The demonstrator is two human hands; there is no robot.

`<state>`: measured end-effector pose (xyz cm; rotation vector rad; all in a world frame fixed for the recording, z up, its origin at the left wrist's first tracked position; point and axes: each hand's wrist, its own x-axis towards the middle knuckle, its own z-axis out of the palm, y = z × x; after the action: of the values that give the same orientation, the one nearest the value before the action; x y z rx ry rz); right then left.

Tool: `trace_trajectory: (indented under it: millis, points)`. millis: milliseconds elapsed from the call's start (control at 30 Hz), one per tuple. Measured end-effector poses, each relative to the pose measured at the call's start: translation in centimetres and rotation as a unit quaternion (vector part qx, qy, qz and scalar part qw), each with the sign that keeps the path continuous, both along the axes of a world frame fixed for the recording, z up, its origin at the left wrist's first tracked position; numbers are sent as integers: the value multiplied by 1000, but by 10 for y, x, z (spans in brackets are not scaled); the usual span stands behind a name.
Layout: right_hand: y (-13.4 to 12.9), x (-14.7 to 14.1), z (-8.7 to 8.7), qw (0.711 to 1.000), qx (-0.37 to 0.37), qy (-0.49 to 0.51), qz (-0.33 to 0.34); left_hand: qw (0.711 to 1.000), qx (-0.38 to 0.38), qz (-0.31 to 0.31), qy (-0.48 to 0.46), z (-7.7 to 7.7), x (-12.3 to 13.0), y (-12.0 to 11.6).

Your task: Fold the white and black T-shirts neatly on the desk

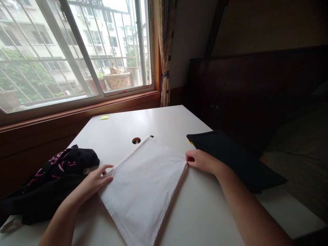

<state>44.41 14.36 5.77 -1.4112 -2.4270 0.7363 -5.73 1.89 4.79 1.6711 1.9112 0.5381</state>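
A white cloth [143, 184], folded into a long flat shape, lies on the white table [205, 208] and runs off the bottom of the view. At its left edge is my left hand [98, 179], its thumb and fingers parted around a bit of the cloth's side. My right hand [198, 160] pinches the cloth's right corner, and creases fan out from the grip.
A crumpled black garment with pink lettering [55, 171] lies at the left. Folded dark cloth [230, 157] rests at the right. Farther back are a round table hole [136, 140], a ring-like object [151, 137] and a yellow note [105, 117]. A window stands behind.
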Motion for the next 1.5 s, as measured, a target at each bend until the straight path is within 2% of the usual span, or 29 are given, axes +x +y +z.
trace_trajectory:
  millis: [233,433,567,700,800,967,1067,1167,1267,1400,1500]
  points:
    - [1,4,0,999,-33,15,-5,1000,-11,-3,-4,2,-1,0]
    - [5,2,-6,999,-31,20,-11,999,-46,-7,-4,13,4,-5]
    - [10,-1,-14,1000,10,20,-16,988,-138,-51,-52,25,5,-17]
    - [12,-9,-21,995,86,1,-48,955,-224,-111,-160,31,4,-28]
    - [10,-16,-21,991,117,-23,-69,949,-230,-105,-190,30,5,-28]
    - [6,-20,-15,986,125,-43,-101,951,-228,-74,-195,26,10,-23]
    - [4,-19,-13,990,75,-45,-107,951,-233,-76,-191,22,11,-22]
    - [-1,-19,-13,994,-58,-20,-89,952,-237,-80,-177,17,9,-21]
    - [-4,-19,-15,982,-173,-16,-78,952,-242,-87,-166,16,7,-20]
    - [-3,-21,-18,971,-228,4,-73,959,-217,-90,-158,17,5,-19]
    - [-1,-26,-20,967,-238,45,-74,958,-216,-89,-169,16,5,-20]
